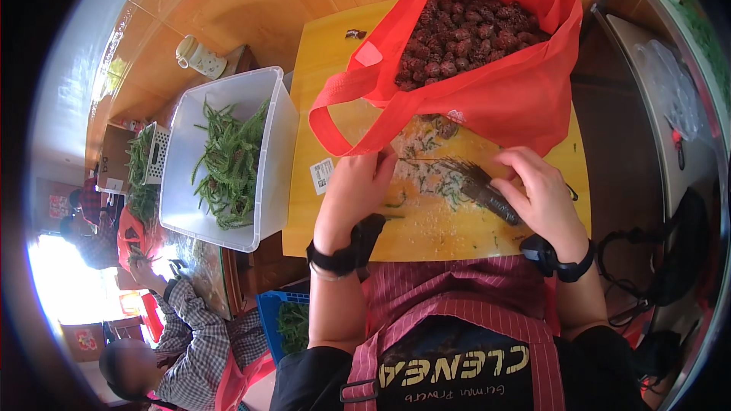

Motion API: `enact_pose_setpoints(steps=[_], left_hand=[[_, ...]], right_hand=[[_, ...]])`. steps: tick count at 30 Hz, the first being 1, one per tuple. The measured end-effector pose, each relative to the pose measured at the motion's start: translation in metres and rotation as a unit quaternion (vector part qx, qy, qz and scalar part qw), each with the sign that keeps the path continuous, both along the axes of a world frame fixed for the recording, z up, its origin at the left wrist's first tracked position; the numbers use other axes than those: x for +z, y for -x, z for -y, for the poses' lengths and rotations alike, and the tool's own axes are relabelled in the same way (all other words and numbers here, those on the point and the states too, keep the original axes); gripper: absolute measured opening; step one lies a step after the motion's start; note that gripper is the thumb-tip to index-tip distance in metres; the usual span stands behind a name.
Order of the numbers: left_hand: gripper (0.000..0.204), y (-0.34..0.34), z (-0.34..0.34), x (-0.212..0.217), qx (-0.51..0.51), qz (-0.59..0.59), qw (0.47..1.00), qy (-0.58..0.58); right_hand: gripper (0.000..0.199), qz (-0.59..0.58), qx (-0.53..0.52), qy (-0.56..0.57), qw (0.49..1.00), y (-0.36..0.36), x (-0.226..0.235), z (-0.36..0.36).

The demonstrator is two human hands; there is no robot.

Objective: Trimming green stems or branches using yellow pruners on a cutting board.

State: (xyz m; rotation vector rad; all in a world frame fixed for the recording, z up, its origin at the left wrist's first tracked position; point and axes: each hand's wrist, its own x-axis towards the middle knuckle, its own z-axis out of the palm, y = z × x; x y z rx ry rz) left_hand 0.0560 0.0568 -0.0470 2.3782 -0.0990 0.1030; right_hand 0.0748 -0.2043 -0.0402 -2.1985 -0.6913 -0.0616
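Note:
On the yellow table [320, 236], a bundle of thin dark wires [478, 179] in a dark sleeve lies just in front of my right hand [542, 196]. The fingers and thumb of that hand are curved and apart, the thumb close to the bundle. Across from it, my left hand [354, 192] is closed beside the handle of a red bag [487, 110], and a thin dark strand runs from its fingertips toward the bundle. Its fingertips are partly hidden. Inside the bag are many dark brown pine cones [472, 34]. Bits of green needles and pale crumbs [434, 175] are scattered between my hands.
To the left stands a clear plastic bin [278, 137] holding green sprigs [228, 160]. A white label [321, 175] is near the table's left edge, and a blue crate [278, 312] sits below. At lower left, a person in a checked shirt [194, 327] handles greenery.

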Motion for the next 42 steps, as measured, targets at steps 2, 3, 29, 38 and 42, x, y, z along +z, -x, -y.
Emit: enact_pose_setpoints(steps=[2,3,29,38,42], left_hand=[[0.011,0.008,0.006,0.017,0.014,0.02,0.998,-0.051],[0.011,0.009,0.013,0.022,-0.006,0.002,1.0,-0.01],[0.023,-0.068,0.061,-0.017,-0.039,-0.085,0.987,-0.128],[0.032,0.021,0.039,0.021,-0.043,-0.157,0.836,0.525],[0.03,0.043,0.046,0.004,-0.05,-0.133,0.756,0.639]], right_hand=[[0.027,0.029,0.036,-0.043,0.998,0.001,0.005,-0.014],[0.024,0.024,0.037,-0.033,0.998,0.002,0.006,-0.019],[0.013,-0.096,-0.078,-0.025,0.992,0.016,0.002,0.044],[0.016,-0.04,-0.004,-0.108,0.993,0.024,0.022,0.02],[0.016,-0.075,0.017,-0.13,0.989,0.031,0.031,0.001]])
